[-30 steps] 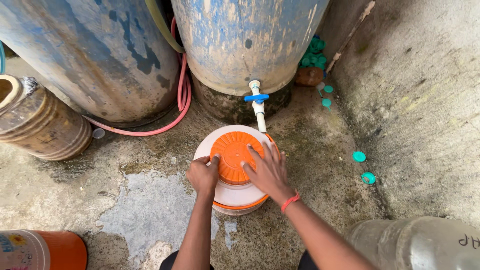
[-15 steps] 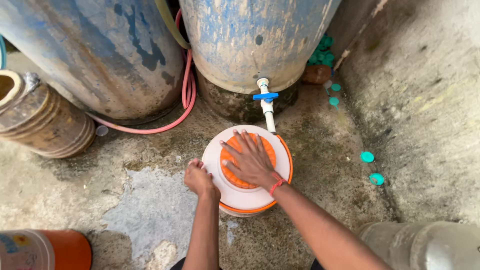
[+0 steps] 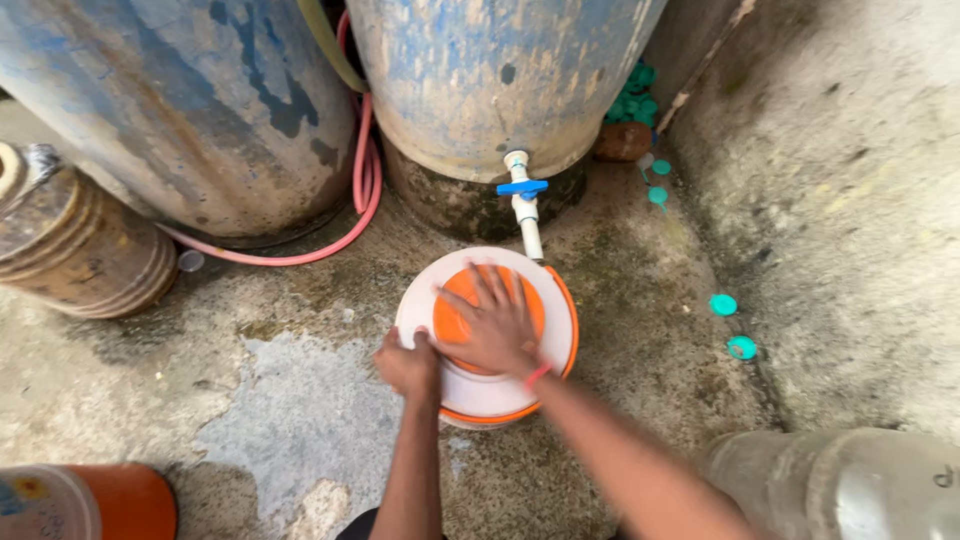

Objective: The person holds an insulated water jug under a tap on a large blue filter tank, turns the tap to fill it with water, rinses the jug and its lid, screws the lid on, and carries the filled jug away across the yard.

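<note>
Round orange lid (image 3: 455, 318), white cooler (image 3: 480, 395)

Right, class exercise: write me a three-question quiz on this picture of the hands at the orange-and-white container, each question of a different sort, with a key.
1. True or false: the right hand lies flat on the orange lid.
2. What does the left hand grip? A) the pink hose B) the rim of the white container C) a teal cap
3. Fill in: the tap above the container has a ____ handle.

Key: 1 true; 2 B; 3 blue.
</note>
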A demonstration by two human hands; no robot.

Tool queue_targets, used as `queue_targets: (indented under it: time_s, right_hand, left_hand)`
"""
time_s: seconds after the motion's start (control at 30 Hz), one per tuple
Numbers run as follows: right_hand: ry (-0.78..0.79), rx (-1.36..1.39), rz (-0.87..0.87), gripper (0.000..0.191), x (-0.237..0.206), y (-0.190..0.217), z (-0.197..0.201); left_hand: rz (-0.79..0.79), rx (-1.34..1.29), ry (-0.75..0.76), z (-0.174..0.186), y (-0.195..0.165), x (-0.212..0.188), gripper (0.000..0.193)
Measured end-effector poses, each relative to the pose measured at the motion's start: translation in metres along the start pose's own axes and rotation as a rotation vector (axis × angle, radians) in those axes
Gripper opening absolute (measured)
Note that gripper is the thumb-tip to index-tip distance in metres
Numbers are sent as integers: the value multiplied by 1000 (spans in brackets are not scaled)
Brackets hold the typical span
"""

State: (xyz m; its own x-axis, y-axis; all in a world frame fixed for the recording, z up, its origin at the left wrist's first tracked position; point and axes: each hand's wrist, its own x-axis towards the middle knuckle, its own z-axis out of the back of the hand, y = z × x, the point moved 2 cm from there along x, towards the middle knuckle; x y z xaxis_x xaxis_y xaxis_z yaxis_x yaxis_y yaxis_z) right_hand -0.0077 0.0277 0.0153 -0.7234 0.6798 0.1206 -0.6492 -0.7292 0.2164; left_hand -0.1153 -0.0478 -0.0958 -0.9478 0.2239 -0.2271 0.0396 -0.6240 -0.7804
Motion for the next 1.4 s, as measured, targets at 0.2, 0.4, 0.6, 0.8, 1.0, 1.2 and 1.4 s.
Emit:
queue_targets:
  time_s: [0.2, 0.4, 0.6, 0.8, 1.0, 1.2, 1.4]
  right_hand:
    - [51, 105, -436, 97, 13, 14, 5]
    - [192, -154, 637, 95, 22, -44, 55]
    - [422, -139, 565, 99, 12, -38, 44]
    - [-45, -17, 170, 63, -7, -28, 29]
    - [-174, 11, 669, 64, -104, -86, 48]
    - [13, 30, 573, 31, -83, -88, 53]
    - [552, 101, 68, 43, 6, -17, 91]
  left_hand:
    - [-50, -125, 21, 12, -4, -4, 55]
    - [-30, -263, 25, 21, -11, -2, 52]
    - [-129, -183, -14, 17, -7, -3, 55]
    - [-124, -198, -20, 35, -5, -12, 62]
    - [872, -824, 642, 22, 6, -91, 60]
    - [1177, -914, 424, 35, 18, -107, 48]
    - [748, -674, 373, 95, -23, -91, 62]
